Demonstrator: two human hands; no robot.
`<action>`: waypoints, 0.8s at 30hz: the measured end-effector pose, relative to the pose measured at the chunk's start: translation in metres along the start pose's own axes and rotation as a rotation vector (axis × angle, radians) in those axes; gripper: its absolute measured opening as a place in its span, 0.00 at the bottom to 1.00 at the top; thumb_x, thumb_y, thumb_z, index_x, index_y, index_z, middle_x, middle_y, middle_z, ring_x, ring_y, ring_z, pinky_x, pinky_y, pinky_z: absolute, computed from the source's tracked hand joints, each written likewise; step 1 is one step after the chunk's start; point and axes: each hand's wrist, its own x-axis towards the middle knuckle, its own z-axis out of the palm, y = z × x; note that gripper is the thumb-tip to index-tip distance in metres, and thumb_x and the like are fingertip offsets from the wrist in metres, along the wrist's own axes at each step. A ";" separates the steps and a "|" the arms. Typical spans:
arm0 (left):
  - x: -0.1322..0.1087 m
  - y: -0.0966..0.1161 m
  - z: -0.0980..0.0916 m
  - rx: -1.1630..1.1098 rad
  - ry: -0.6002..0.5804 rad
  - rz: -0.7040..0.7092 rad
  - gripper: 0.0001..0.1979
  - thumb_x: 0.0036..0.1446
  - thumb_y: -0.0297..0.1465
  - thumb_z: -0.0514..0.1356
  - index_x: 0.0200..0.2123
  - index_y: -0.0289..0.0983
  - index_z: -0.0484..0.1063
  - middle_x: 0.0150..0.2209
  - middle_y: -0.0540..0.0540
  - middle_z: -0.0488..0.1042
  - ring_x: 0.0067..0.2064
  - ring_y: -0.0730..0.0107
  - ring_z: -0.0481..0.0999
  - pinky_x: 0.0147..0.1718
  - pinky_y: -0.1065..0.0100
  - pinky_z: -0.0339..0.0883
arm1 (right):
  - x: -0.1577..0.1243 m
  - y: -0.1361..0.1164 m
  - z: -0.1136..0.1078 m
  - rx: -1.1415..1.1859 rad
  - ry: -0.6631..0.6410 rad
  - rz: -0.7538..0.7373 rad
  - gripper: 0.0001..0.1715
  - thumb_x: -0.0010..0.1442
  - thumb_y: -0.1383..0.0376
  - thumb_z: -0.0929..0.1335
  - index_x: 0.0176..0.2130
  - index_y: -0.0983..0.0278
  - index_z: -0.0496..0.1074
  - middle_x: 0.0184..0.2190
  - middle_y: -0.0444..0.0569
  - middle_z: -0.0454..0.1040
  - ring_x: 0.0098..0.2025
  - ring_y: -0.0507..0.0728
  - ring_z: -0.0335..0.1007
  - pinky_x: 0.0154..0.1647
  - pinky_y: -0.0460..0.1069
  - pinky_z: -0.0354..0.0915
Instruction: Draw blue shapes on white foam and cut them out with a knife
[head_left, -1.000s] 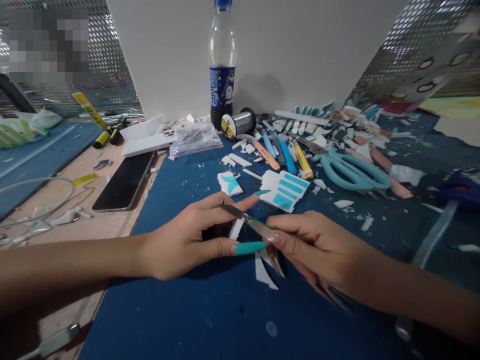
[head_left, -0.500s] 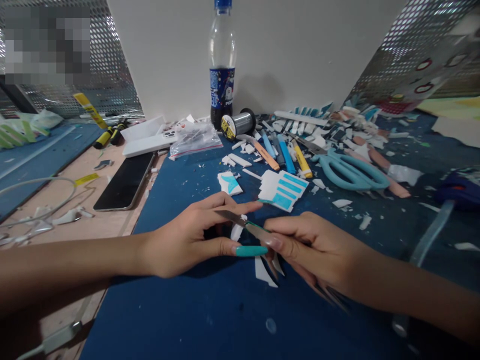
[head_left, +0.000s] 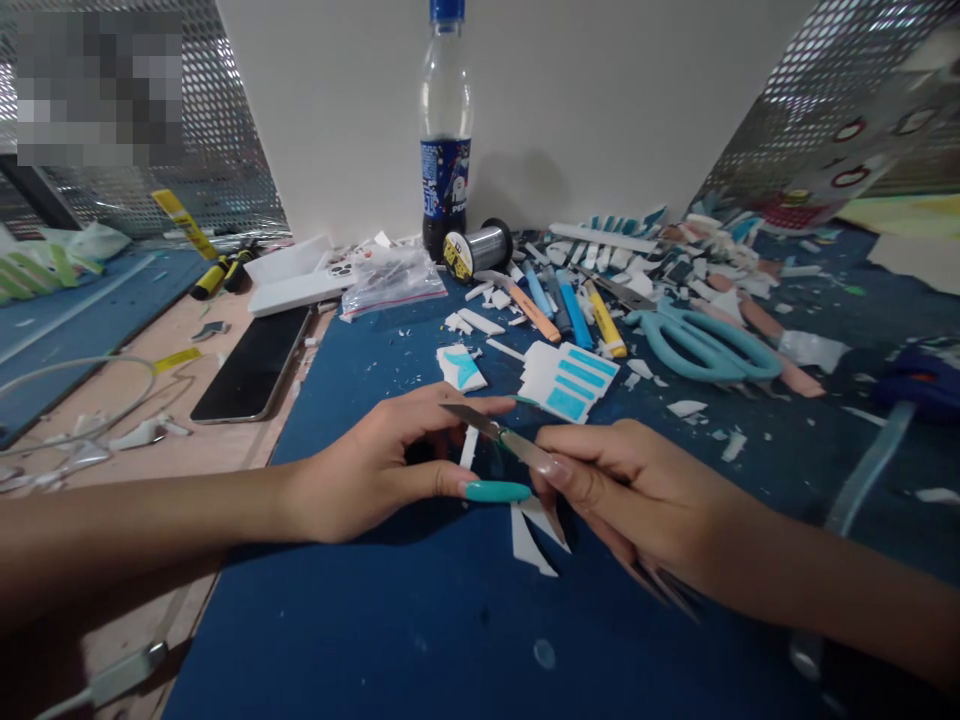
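My right hand (head_left: 637, 490) is closed round a craft knife, its thin metal blade (head_left: 469, 418) pointing left above my left hand's fingers. My left hand (head_left: 397, 455), with long teal nails, curls round a small white foam piece (head_left: 469, 447), partly hidden behind the fingers and blade. Below the hands, white pointed offcuts (head_left: 531, 545) lie on the blue mat (head_left: 360, 620). Just beyond the hands is a white cutout with blue stripes (head_left: 570, 380), and left of it a smaller white piece with a blue patch (head_left: 461, 368).
Light-blue scissors (head_left: 705, 340), several markers (head_left: 604, 318) and a heap of foam scraps (head_left: 675, 255) lie at back right. A wire spool (head_left: 480, 250) rests by a soda bottle (head_left: 445, 180). At left are a phone (head_left: 255, 365) and a plastic bag (head_left: 394, 285).
The white piece in my left hand has turned and shows as a narrower strip. The knife blade has shifted slightly right, and the left thumb is a little higher.
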 end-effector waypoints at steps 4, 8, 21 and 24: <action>0.000 -0.001 0.000 0.017 0.007 0.028 0.24 0.64 0.44 0.58 0.58 0.38 0.70 0.51 0.38 0.74 0.46 0.59 0.72 0.43 0.62 0.68 | 0.000 0.000 0.000 -0.033 -0.005 -0.028 0.32 0.64 0.39 0.59 0.26 0.62 0.62 0.10 0.37 0.57 0.11 0.46 0.53 0.14 0.45 0.49; -0.001 -0.003 -0.001 -0.007 -0.018 0.102 0.15 0.65 0.36 0.59 0.53 0.38 0.72 0.61 0.41 0.70 0.52 0.64 0.70 0.52 0.64 0.64 | -0.001 -0.004 0.000 -0.037 -0.005 -0.003 0.32 0.64 0.39 0.60 0.26 0.62 0.61 0.10 0.38 0.57 0.12 0.46 0.53 0.15 0.45 0.49; -0.001 0.000 -0.001 0.098 -0.073 0.093 0.18 0.66 0.40 0.56 0.51 0.35 0.74 0.65 0.40 0.64 0.44 0.67 0.68 0.45 0.65 0.67 | 0.001 -0.005 0.001 -0.033 -0.038 0.020 0.34 0.61 0.37 0.60 0.26 0.63 0.63 0.12 0.36 0.52 0.13 0.45 0.48 0.13 0.43 0.46; -0.001 0.001 0.000 0.099 -0.086 0.085 0.20 0.66 0.42 0.54 0.54 0.37 0.72 0.60 0.40 0.69 0.43 0.67 0.67 0.46 0.64 0.67 | 0.001 -0.007 0.001 -0.025 -0.056 0.025 0.35 0.59 0.35 0.61 0.25 0.63 0.62 0.12 0.36 0.52 0.13 0.45 0.47 0.13 0.43 0.45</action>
